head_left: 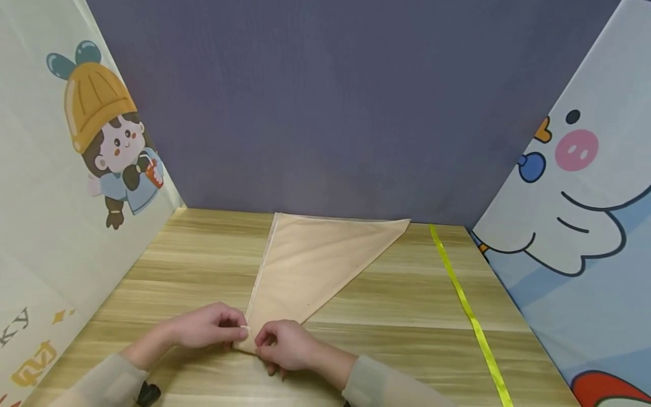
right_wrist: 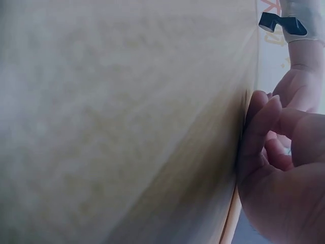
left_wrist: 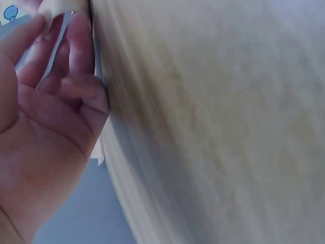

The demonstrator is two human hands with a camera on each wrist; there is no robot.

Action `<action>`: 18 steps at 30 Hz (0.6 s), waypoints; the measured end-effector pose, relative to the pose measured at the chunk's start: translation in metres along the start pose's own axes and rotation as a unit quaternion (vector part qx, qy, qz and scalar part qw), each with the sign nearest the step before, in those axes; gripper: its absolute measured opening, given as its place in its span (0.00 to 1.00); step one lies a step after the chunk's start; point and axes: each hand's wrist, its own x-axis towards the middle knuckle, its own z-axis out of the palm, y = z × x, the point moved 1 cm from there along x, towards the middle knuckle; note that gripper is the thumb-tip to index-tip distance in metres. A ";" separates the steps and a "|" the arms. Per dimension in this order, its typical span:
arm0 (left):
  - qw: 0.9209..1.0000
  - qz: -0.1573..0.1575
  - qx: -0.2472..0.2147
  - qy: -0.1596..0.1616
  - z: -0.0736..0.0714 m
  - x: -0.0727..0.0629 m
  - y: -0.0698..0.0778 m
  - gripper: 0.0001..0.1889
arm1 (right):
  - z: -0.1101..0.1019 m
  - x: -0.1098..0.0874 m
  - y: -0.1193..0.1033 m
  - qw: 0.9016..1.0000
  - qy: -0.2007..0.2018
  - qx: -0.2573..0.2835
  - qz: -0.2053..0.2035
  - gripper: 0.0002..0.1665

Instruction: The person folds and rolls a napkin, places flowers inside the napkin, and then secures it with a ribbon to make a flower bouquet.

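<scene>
A peach-beige cloth, folded into a triangle with pale edging along its left and far sides, lies flat on the wooden table. At its near corner, my left hand pinches a bit of the cloth between thumb and index finger. My right hand holds the near edge just to the right, thumb against curled fingers. The left wrist view shows the pinched cloth at the fingertips, the other fingers curled near the tabletop. From the right wrist, the right hand is low at the table, its fingertips partly hidden.
A yellow tape strip runs down the right of the wooden table. A dark grey panel stands behind it. Printed cartoon sheets flank the table, a left sheet and a right sheet.
</scene>
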 end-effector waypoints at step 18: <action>0.985 -0.124 0.016 0.117 0.012 0.005 0.007 0.13 | -0.003 0.000 -0.002 0.999 0.011 0.036 0.005 0.12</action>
